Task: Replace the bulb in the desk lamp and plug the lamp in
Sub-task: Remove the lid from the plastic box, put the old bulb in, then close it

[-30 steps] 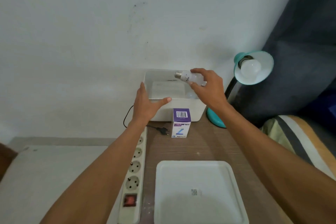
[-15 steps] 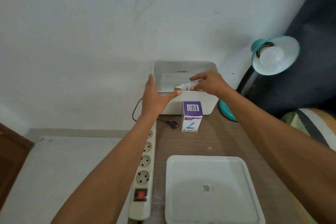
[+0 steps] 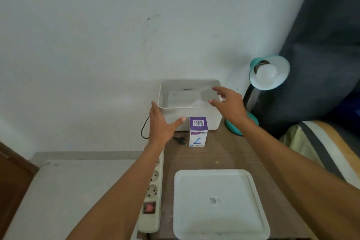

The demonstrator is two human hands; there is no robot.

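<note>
A teal desk lamp stands at the table's back right with a white bulb in its shade. Another bulb lies inside the white bin by the wall, only its top showing over the rim. My right hand hovers above the bin's right side, fingers spread and holding nothing. My left hand rests against the bin's front left corner, thumb on the front wall. The lamp's black plug lies loose on the table. A purple and white bulb box stands in front of the bin.
A white power strip with a red switch runs along the table's left edge. The bin's white lid lies flat at the front of the brown table. A striped mattress and a dark cushion sit to the right.
My right hand lowered the bulb into the bin, let go of it, and now lifts away open. My left hand stays on the bin.
</note>
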